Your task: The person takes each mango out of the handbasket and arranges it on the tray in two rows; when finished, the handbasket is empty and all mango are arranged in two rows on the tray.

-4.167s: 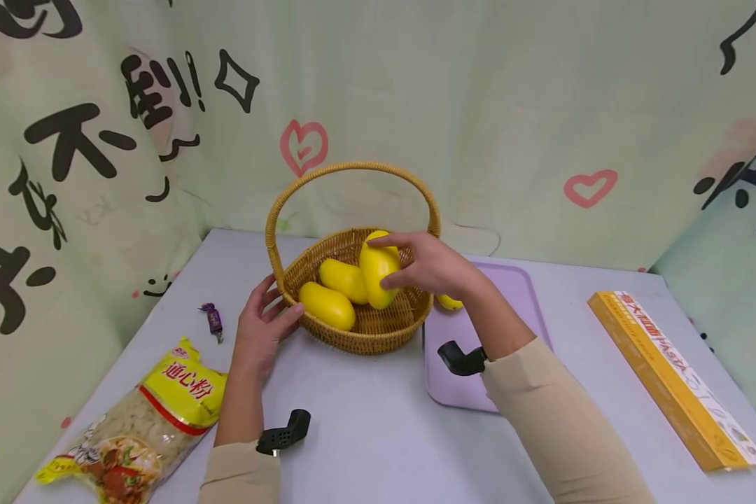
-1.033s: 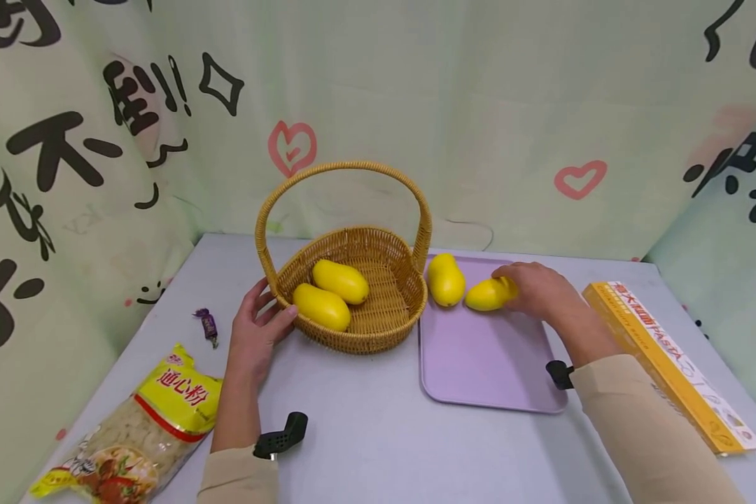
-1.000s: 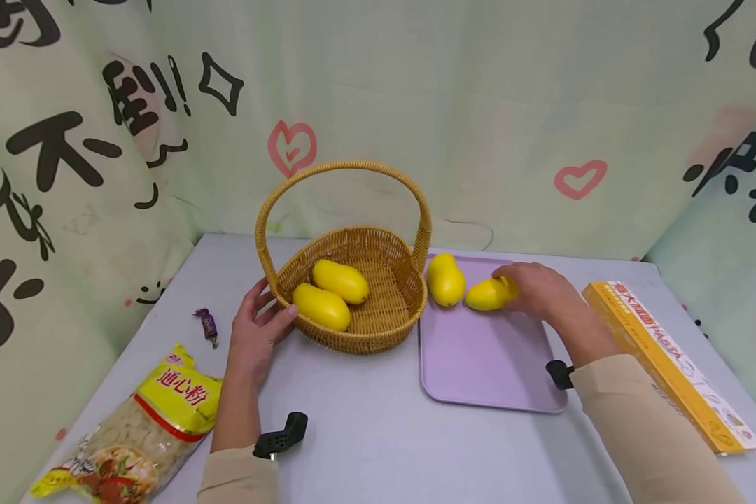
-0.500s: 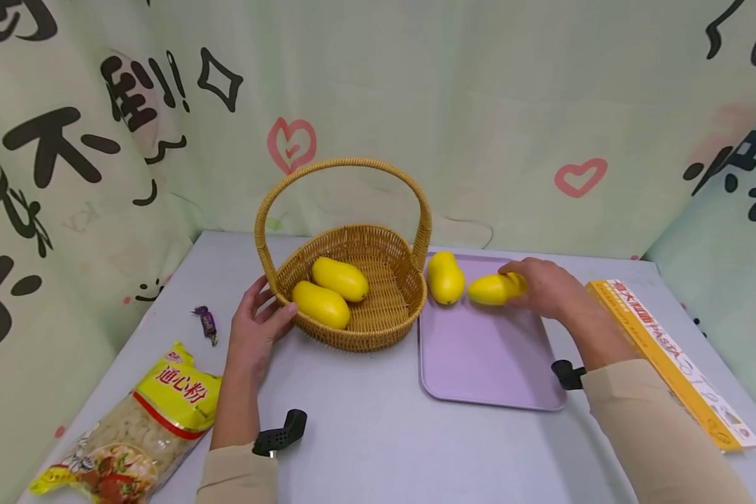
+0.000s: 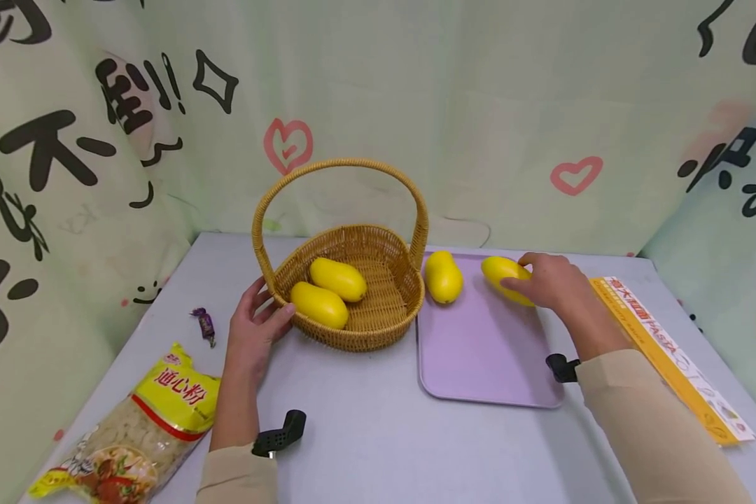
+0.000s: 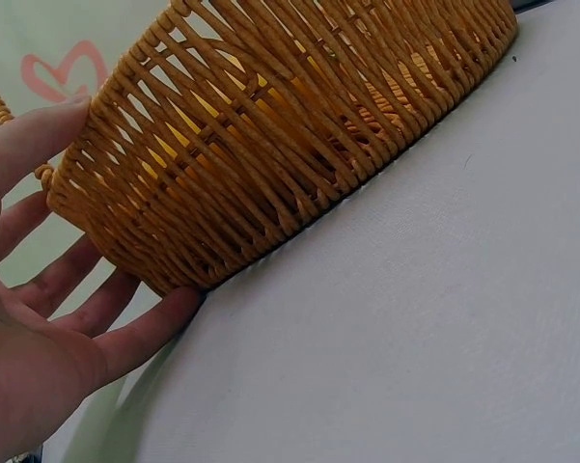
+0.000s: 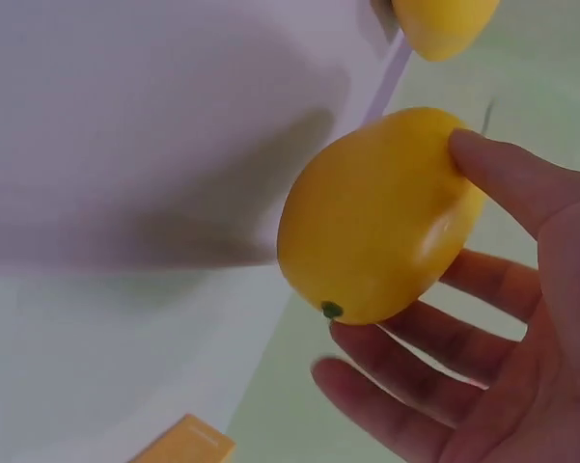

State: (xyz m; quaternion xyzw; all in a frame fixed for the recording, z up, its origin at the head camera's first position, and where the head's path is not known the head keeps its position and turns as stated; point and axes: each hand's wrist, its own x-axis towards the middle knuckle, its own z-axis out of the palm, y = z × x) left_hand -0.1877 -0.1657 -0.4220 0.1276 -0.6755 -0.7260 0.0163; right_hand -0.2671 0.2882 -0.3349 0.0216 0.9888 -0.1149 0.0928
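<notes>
Left fingers [image 6: 140, 336] gripping the basket [image 5: 365, 341], your right fingers [image 7: 497, 282] pinch glossy fruit [image 7: 372, 217] that a slip could roll beyond the tray [image 5: 485, 357].

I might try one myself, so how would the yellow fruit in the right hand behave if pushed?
The yellow fruit would probably roll, as its sides are rounded. Its glossy skin may be slippery. It is likely firm, since no dent shows under the fingers of the right hand.
</notes>
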